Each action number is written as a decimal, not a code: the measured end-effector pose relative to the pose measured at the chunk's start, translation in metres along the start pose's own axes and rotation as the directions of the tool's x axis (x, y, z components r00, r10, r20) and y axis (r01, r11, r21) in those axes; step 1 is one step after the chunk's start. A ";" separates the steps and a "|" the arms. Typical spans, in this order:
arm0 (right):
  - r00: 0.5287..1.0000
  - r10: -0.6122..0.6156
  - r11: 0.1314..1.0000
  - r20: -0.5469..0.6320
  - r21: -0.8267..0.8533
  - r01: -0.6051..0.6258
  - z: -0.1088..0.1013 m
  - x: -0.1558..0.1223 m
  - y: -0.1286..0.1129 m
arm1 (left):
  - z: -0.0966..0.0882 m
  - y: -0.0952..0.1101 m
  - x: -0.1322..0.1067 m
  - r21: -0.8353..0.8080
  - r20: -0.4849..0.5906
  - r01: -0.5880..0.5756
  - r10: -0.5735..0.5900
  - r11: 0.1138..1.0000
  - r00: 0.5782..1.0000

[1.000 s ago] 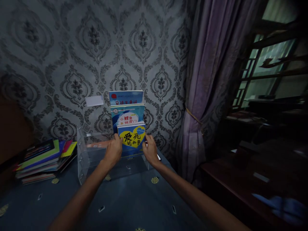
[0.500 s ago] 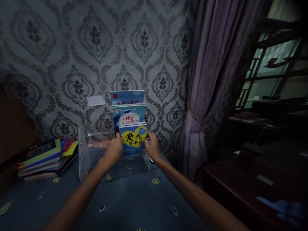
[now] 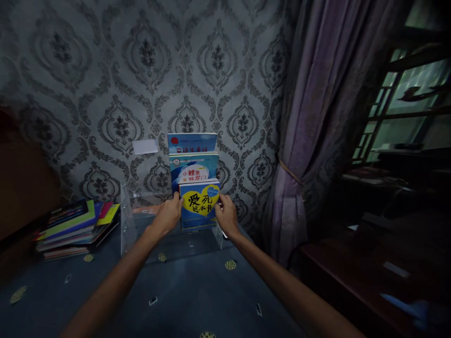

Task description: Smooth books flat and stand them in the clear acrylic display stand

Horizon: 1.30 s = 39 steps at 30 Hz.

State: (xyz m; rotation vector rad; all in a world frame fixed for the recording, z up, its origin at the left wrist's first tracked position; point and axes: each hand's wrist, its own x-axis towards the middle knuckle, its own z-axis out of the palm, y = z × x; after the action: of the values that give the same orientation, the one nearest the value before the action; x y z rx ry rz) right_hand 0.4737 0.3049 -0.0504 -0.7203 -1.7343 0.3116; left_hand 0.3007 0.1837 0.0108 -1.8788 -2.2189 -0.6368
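Note:
A blue book with a yellow heart on its cover [image 3: 199, 206] stands upright at the front of a clear acrylic book rack [image 3: 172, 244]. My left hand [image 3: 169, 213] grips its left edge, and my right hand [image 3: 227, 215] pinches the right edge; the fingers behind the cover are hidden. Farther back and higher rises a blue-green book with red lettering [image 3: 193, 165]. Behind that one, the top of another blue book [image 3: 192, 142] shows. An orange item [image 3: 146, 210] appears through the rack's left part.
At the left, a stack of books and folders [image 3: 77, 230] lies on the dark blue patterned tablecloth [image 3: 186, 300]. A pale card [image 3: 145, 146] is against the patterned wall. The tied purple curtain [image 3: 296, 141] hangs at right, beside dark red furniture [image 3: 338, 272].
The view has shifted slightly, so everything sits a little farther right. Both hands keep their hold on the heart-covered book, which stays at about the same place in the rack.

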 end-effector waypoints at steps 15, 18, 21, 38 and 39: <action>1.000 0.022 0.999 -0.013 -0.042 -0.023 0.004 -0.008 0.006 | 0.004 -0.005 -0.006 -0.063 -0.029 -0.035 0.033 0.997 0.999; 1.000 0.017 0.996 -0.005 -0.085 -0.017 0.004 -0.011 0.006 | 0.006 -0.006 -0.007 -0.074 -0.014 -0.042 0.041 0.996 0.999; 1.000 0.019 0.996 0.002 -0.092 -0.019 0.004 -0.011 0.007 | 0.008 -0.006 -0.007 -0.067 -0.013 -0.047 0.047 0.997 0.999; 0.995 0.080 0.987 0.063 0.137 -0.088 -0.008 -0.052 0.015 | -0.010 -0.084 -0.096 0.189 -0.110 -0.014 0.036 0.982 0.993; 0.993 0.085 0.986 0.084 0.140 -0.096 -0.011 -0.059 0.016 | -0.014 -0.100 -0.107 0.219 -0.130 0.015 0.014 0.976 0.991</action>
State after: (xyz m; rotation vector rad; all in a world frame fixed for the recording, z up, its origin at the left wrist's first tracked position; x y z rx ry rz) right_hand 0.4973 0.2796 -0.1019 -0.6905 -1.7352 0.5277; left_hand 0.2225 0.0692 -0.0397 -1.6789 -2.1106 -0.4771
